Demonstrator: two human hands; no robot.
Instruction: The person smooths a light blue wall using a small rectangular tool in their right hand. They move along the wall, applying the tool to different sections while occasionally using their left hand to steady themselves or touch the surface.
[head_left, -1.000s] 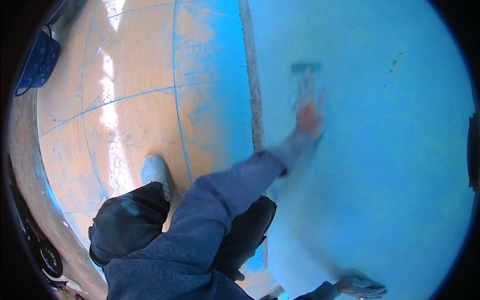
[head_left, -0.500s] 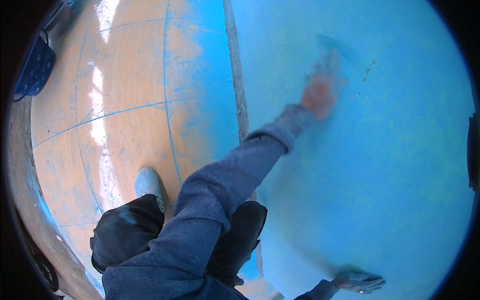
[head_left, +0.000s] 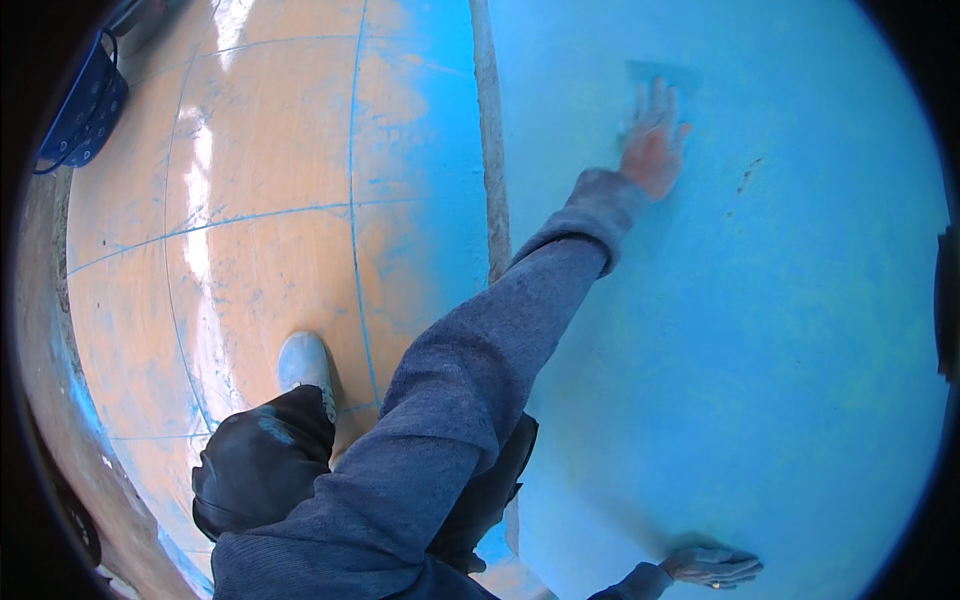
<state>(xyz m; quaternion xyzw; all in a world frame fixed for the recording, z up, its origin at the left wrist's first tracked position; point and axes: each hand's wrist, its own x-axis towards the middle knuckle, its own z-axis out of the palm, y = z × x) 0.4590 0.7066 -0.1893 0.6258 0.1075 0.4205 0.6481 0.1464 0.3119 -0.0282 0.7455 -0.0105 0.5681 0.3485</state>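
My left hand (head_left: pixel 654 142) lies palm down on a broad blue surface (head_left: pixel 760 350), its arm stretched far forward. Its fingers are spread flat, the thumb out to the right. Just beyond the fingertips shows the edge of a thin dark sheet (head_left: pixel 648 70), pressed under the hand; motion blur hides what kind of sheet it is. Near the bottom edge my right hand (head_left: pixel 712 567) rests flat on the same blue surface with fingers stretched, a ring on one finger. Nothing shows in it.
Left of the blue surface runs a rough grey edge (head_left: pixel 492 150). Beyond it are orange tiles (head_left: pixel 270 270) smeared with blue, where my shoe (head_left: pixel 304 362) stands. A dark blue patterned bucket (head_left: pixel 88 105) sits far left. Small dark marks (head_left: pixel 748 176) dot the blue surface.
My left hand has moved slightly forward across the blue surface and is less blurred, its fingers now distinct. My right hand stays in nearly the same place. The view has shifted slightly.
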